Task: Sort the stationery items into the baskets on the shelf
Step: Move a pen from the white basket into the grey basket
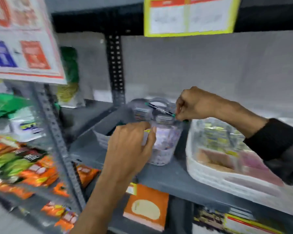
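A small clear basket (166, 154) with a looped handle stands on the grey shelf (176, 179), filled with small packets. My right hand (193, 105) pinches the near end of a black pen with green tips (159, 109), held slanted over the basket's top. My left hand (132, 146) is closed on the basket's front rim, where a small yellow-edged item shows between the fingers. A grey basket (101, 134) sits just left of the clear one. A large white basket (210, 176) with flat packets stands to the right. The frame is blurred.
A perforated shelf upright (116, 68) rises behind the baskets. Orange and green snack packets (24, 162) fill the neighbouring shelf at left. An orange box (147, 206) lies on the shelf below. Paper signs (189, 16) hang from the shelf above.
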